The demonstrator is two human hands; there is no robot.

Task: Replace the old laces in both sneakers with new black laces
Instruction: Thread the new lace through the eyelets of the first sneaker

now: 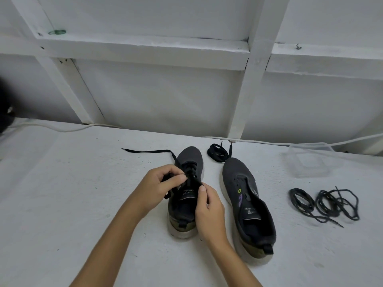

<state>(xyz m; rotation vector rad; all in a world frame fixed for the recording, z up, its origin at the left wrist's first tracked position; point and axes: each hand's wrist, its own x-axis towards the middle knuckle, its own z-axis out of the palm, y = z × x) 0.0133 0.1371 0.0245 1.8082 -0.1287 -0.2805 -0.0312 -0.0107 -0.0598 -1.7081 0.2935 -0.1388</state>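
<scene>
Fingers of both hands pinched on a black lace over the left-hand sneaker.

Left hand pinched the lace at the eyelets; its free end trailed left across the white table. Right hand gripped lace at the tongue of that sneaker. Second sneaker stood unlaced just beside, with a yellow-green mark and purple lettering, unreadable. Coiled black lace lay at its toe; two loose lace bundles lay further right, before a clear container. Insole labels too small to read.
</scene>
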